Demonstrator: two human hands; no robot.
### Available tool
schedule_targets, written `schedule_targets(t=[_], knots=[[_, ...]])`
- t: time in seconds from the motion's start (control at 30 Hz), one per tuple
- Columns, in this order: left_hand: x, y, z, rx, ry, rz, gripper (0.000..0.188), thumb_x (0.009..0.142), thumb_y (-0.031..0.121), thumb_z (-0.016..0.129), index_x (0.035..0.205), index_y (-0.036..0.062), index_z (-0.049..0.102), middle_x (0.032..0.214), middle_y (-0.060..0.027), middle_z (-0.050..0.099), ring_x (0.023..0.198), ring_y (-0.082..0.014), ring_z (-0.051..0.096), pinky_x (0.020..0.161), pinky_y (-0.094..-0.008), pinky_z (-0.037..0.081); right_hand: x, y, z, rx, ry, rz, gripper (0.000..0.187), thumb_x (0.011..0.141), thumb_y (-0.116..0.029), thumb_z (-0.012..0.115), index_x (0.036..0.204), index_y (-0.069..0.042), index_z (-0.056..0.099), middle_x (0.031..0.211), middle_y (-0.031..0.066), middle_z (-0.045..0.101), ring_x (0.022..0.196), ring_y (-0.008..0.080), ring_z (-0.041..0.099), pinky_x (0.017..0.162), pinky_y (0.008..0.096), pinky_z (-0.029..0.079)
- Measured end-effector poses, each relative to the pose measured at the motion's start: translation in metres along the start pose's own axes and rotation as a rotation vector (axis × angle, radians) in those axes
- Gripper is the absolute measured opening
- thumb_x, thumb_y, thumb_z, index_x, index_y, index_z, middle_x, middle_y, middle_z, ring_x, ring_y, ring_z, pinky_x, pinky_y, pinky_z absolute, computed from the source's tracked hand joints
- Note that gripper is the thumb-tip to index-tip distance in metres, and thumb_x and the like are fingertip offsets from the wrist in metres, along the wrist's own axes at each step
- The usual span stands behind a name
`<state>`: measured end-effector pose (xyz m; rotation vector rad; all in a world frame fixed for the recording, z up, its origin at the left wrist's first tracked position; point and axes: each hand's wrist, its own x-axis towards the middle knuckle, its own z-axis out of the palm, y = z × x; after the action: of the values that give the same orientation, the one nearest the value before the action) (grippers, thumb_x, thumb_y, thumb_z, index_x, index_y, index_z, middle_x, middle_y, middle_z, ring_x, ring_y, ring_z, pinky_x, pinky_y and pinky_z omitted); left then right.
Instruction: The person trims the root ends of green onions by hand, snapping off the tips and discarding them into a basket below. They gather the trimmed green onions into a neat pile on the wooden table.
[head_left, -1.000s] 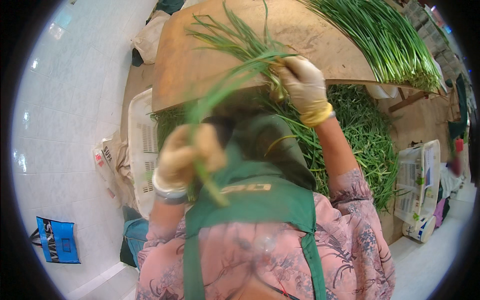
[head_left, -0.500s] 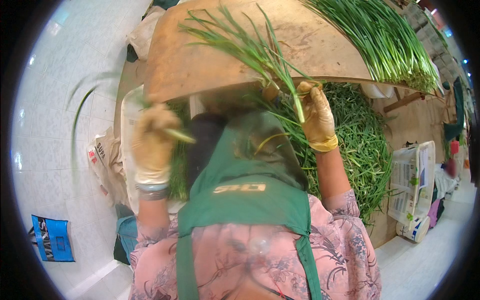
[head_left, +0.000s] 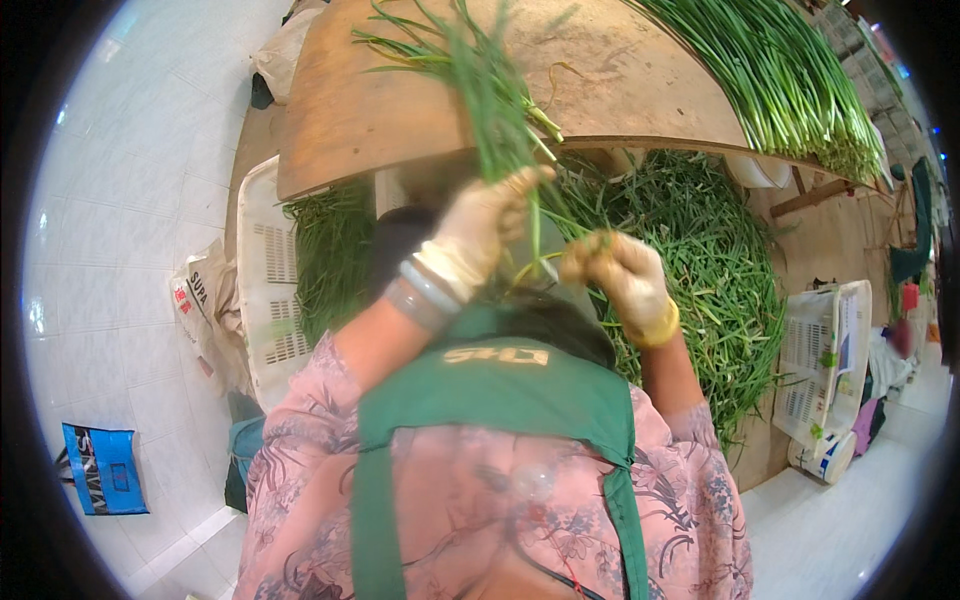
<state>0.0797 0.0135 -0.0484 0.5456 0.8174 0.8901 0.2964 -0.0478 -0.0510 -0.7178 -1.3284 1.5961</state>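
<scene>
My left hand (head_left: 483, 228), in a pale glove, is closed round a few green chive-like stalks (head_left: 487, 105). Their leaves reach up over the board's near edge and are smeared by motion. My right hand (head_left: 628, 285), gloved too, has its fingers pinched together at lap height, with thin strands at the fingertips; exactly what they grip is too blurred to tell. A yellowish leaf (head_left: 528, 268) hangs between the hands. More loose stalks (head_left: 410, 48) lie on the wooden board (head_left: 620, 95) just beyond my left hand.
A neat pile of long green stalks (head_left: 770, 85) covers the board's right end. Beneath, a big heap of cut greens (head_left: 715, 270) lies at the right. A white crate (head_left: 262, 300) with greens stands at the left, another white crate (head_left: 812, 360) at the far right.
My left hand has swung from above the left crate to the middle, its stalks now pointing away. My right hand has moved down, and the thick stalk end has left its fingers.
</scene>
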Motion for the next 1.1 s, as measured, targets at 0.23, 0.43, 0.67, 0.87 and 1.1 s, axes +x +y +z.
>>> schedule_targets(t=[0.23,0.43,0.67,0.87,1.1], knots=[[-0.048,0.052,0.016,-0.126,-0.005,0.259,0.030,0.101,0.025,0.058,0.120,0.0027,0.061,0.085,0.0003,0.056,0.067,-0.0100,0.050,0.061,-0.0232,0.045,-0.108,-0.042,-0.085,-0.321,0.254,0.396,0.024,0.091,-0.013,0.062,0.105,0.004,0.071,0.097,0.0154,0.073,0.086,0.0237,0.069,0.077,0.0341,0.054],[-0.055,0.058,-0.052,-0.538,0.004,0.158,0.022,0.102,0.023,0.056,0.114,0.0050,0.059,0.093,-0.0007,0.057,0.074,-0.0133,0.055,0.086,-0.0347,0.048,-0.107,0.000,-0.139,-1.559,0.336,0.561,0.038,0.088,-0.021,0.065,0.124,-0.008,0.064,0.115,0.0193,0.067,0.104,0.0392,0.064,0.094,0.0435,0.050],[-0.041,0.036,-0.078,-0.618,-0.258,0.134,0.027,0.104,0.019,0.050,0.117,-0.0011,0.061,0.063,0.0061,0.029,0.048,-0.0061,0.026,0.044,-0.0225,0.024,0.119,-0.045,0.009,-1.634,0.265,-0.140,0.021,0.087,-0.030,0.067,0.096,-0.010,0.067,0.093,0.0133,0.068,0.082,0.0338,0.067,0.072,0.0424,0.054],[-0.056,0.057,-0.064,-0.636,-0.317,0.189,0.031,0.105,0.018,0.046,0.122,-0.0043,0.058,0.058,0.0060,0.024,0.045,-0.0058,0.023,0.042,-0.0232,0.022,0.147,-0.058,-0.021,-1.353,0.315,-0.048,0.027,0.091,-0.034,0.063,0.088,-0.008,0.070,0.085,0.0163,0.068,0.079,0.0351,0.067,0.072,0.0433,0.054],[-0.037,0.034,-0.044,-0.589,-0.240,0.135,0.032,0.104,0.022,0.050,0.124,-0.0010,0.058,0.061,0.0054,0.027,0.048,-0.0062,0.027,0.047,-0.0233,0.025,0.155,-0.040,-0.013,-1.567,0.277,0.116,0.029,0.089,-0.037,0.064,0.092,-0.009,0.070,0.095,0.0163,0.069,0.089,0.0355,0.067,0.078,0.0441,0.053]])
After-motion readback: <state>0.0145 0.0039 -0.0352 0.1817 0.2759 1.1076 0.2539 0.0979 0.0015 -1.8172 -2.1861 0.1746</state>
